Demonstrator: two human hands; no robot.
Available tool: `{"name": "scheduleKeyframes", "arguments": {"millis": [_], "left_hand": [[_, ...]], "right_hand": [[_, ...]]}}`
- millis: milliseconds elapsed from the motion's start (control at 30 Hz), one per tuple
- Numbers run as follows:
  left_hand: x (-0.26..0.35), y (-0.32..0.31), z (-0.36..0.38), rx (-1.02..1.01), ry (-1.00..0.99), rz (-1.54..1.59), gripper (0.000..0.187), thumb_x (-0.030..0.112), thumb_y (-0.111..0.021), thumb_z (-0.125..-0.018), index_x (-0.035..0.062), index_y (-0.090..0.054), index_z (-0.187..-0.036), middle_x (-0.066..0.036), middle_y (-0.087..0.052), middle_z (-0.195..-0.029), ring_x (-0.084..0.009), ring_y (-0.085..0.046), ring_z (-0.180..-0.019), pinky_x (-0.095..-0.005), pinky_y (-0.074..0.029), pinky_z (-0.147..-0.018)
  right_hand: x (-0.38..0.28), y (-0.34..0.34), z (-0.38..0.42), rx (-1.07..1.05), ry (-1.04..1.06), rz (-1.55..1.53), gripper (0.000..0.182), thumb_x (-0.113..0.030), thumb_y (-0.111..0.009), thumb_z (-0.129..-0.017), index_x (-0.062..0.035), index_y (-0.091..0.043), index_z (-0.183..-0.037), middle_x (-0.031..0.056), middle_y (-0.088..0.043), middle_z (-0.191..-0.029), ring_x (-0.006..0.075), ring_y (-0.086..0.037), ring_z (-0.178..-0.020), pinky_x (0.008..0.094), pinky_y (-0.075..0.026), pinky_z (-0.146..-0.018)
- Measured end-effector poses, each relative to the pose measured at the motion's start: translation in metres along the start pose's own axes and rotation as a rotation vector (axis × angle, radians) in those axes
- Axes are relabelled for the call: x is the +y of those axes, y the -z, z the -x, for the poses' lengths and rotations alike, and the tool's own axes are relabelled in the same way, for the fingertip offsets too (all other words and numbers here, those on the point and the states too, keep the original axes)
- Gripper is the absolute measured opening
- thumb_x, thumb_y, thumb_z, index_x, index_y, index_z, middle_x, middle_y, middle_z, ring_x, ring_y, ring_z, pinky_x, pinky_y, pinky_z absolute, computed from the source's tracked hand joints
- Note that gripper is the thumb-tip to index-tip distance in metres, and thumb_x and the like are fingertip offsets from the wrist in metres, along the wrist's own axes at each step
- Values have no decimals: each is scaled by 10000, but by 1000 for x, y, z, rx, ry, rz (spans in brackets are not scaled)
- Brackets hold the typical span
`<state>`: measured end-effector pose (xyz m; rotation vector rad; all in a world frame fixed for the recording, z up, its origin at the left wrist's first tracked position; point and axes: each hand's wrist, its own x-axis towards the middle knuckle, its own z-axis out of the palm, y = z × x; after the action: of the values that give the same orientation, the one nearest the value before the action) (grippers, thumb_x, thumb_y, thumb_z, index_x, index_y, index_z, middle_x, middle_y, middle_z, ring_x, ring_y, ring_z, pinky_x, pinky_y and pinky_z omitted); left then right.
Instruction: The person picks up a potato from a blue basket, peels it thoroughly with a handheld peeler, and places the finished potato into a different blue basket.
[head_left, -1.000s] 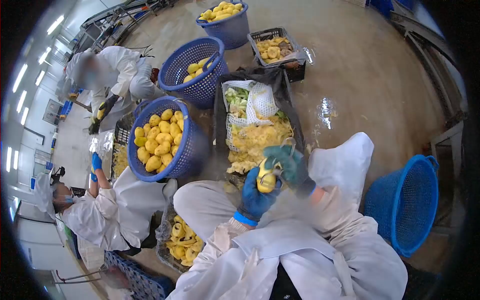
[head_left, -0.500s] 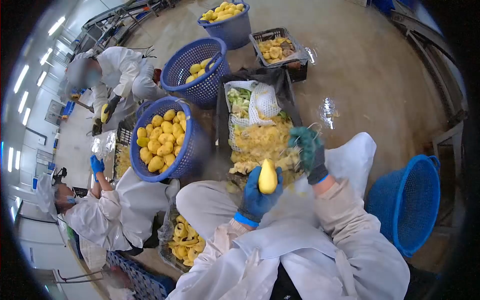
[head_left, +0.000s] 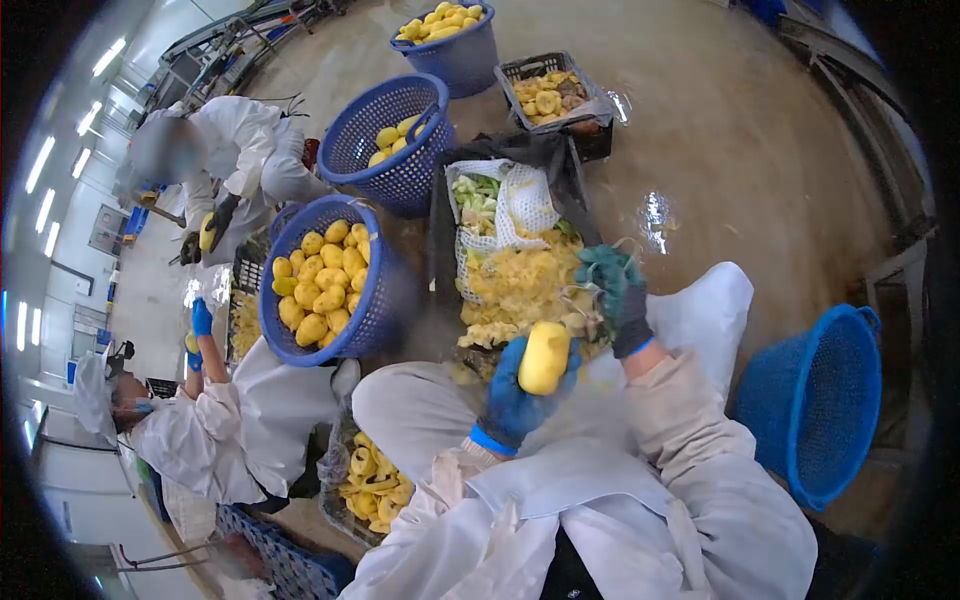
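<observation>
My left hand, in a blue glove, is closed around a peeled yellow mango above my lap. The mango's blunt end tilts up toward me. My right hand, in a dark green glove, is closed to the right of the mango and apart from it. Something thin and pale shows by its fingers, too blurred to make out. Below both hands, a black crate lined with a dark bag holds yellow scraps, green pieces and white foam netting.
A blue-purple basket of yellow mangoes stands left, with two similar baskets behind. A crate of scraps sits far ahead, peelings by my left leg. A blue basket stands right. Two co-workers sit left.
The mango has turned in my left hand from pointed end up to blunt end up. My right hand has barely shifted. The nearer co-worker's gloved hand has moved, and a yellow fruit now shows there.
</observation>
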<state>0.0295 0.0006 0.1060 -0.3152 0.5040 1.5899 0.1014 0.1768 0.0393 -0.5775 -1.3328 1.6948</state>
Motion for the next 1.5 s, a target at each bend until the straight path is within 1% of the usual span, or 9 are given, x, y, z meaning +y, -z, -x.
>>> {"name": "scheduleKeyframes", "arguments": {"millis": [300,367,567,633,800,900,1100,1233,1500], "left_hand": [[-1,13,0,-96,-127,-326,514,494,-405,-941,104,-491,-1265,-119,-592,-1114,-218,-603,-915,-295,-521,-645],[-7,30,-5,-108,-426,-678,511,4,-616,-832,6,-391,-1291,-147,-557,-1125,-230,-619,-907,-325,-525,-721],[2,46,-18,-130,-491,-846,685,-35,-676,-773,16,-281,-1330,-175,-571,-1124,-267,-626,-979,-351,-529,-773],[-6,36,-7,-200,-1035,-1632,672,-19,-684,-774,21,-292,-1319,-171,-582,-1099,-266,-626,-970,-344,-530,-771],[-5,9,-1,4,-123,-331,455,416,-478,-937,56,-505,-1213,-114,-611,-1049,-207,-622,-855,-278,-502,-659],[2,21,-5,-176,-82,-239,461,345,-489,-946,62,-417,-1303,-119,-592,-1144,-211,-613,-962,-289,-533,-729],[-12,5,6,-127,-659,-1056,534,474,-396,-950,43,-482,-1254,-97,-608,-1076,-216,-616,-899,-302,-500,-680],[3,11,-1,-59,-1042,-1859,583,-40,-681,-759,-35,-401,-1270,-148,-582,-1138,-286,-627,-948,-356,-523,-780],[1,8,-1,-79,-931,-1308,597,213,-494,-922,-46,-264,-1408,-176,-375,-1391,-251,-478,-1168,-351,-389,-983]], "right_hand": [[5,4,-5,32,-110,-129,228,-206,-508,-922,-12,-620,-965,58,-639,-847,151,-611,-749,297,-513,-681],[-13,-11,11,16,-213,-356,241,-221,-503,-934,-14,-622,-966,54,-639,-847,154,-613,-756,296,-511,-687],[1,-7,-6,21,-166,-329,269,-215,-642,-866,-8,-593,-1031,62,-629,-899,150,-598,-737,279,-506,-671],[-14,-13,14,-65,-104,-275,226,-188,-622,-876,-14,-591,-1016,63,-629,-907,151,-595,-733,278,-504,-661],[2,7,-8,143,-43,-250,260,-263,-503,-944,-21,-588,-983,69,-619,-907,150,-597,-763,292,-508,-686],[-23,-10,4,159,30,25,316,-241,-428,-968,3,-626,-939,72,-655,-839,167,-612,-728,301,-486,-706],[11,8,-9,107,-108,-298,299,-281,-484,-952,-22,-594,-1053,63,-641,-905,153,-603,-737,297,-504,-693],[11,-9,6,30,-80,-240,247,-201,-459,-946,-25,-584,-1068,57,-638,-922,136,-598,-761,277,-496,-688],[-50,-40,14,107,-360,-448,307,-315,-544,-927,-18,-598,-873,46,-579,-740,152,-561,-657,276,-470,-637]]}}
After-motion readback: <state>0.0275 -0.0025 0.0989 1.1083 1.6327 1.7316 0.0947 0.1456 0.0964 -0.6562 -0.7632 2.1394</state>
